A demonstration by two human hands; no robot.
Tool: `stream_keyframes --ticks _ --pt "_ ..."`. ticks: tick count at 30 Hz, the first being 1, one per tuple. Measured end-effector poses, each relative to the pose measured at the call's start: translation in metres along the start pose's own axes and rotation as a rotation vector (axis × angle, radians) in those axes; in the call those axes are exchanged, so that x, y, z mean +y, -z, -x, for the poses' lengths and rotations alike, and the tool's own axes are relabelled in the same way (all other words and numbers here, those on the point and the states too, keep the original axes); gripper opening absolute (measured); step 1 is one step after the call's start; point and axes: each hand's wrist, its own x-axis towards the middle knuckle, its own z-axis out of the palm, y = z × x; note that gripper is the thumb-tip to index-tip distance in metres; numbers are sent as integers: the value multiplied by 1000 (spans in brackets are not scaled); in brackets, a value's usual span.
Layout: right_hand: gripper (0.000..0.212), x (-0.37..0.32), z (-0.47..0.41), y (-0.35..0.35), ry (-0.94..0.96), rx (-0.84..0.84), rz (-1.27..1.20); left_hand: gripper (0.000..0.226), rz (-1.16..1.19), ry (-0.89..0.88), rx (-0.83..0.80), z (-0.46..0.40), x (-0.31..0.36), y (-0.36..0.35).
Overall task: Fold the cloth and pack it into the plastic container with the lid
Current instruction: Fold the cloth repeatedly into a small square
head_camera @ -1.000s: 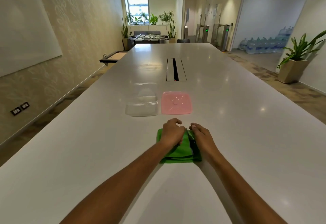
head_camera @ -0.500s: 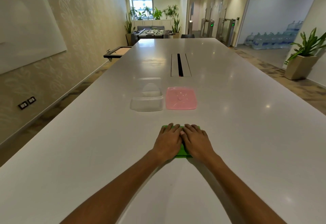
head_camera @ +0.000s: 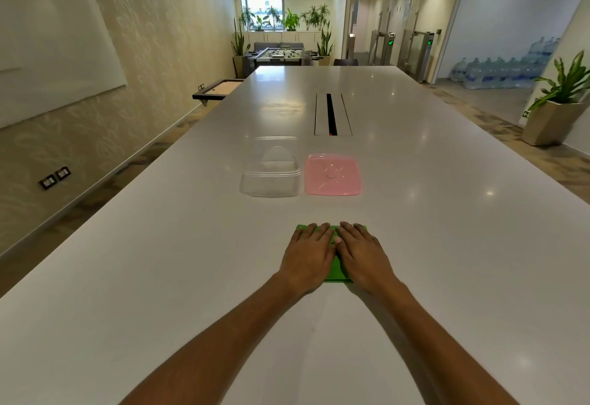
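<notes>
Cloth folding appears complete; packing not begun. Worktop (head_camera: 447,245) carries all items. Container (head_camera: 270,178) stands open and empty, well beyond the hands; pink lid (head_camera: 333,175) lies just beside it. Green cloth (head_camera: 336,272), loosely bunched a second ago, now lies flat as a compact pad. Left hand (head_camera: 308,256) and right hand (head_camera: 360,256) press it, palms flat, grasping nothing.

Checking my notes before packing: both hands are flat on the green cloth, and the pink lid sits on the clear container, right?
Not quite. The head view shows the pink lid lying on the table beside the clear container, not on it.
</notes>
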Motion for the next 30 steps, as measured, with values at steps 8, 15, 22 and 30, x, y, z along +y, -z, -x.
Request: stream_keyframes --ticks 8,15,22,30 --pt "46 16 5 7 31 -56 -37 53 4 -30 -43 0 -5 3" --pt "44 27 11 20 100 -94 -56 56 -65 -112 -75 5 -21 9" --pt "52 45 19 49 188 -97 -128 44 72 -207 -37 15 -55 26" --pt "66 51 29 41 328 22 52 49 159 -206 21 32 -76 28"
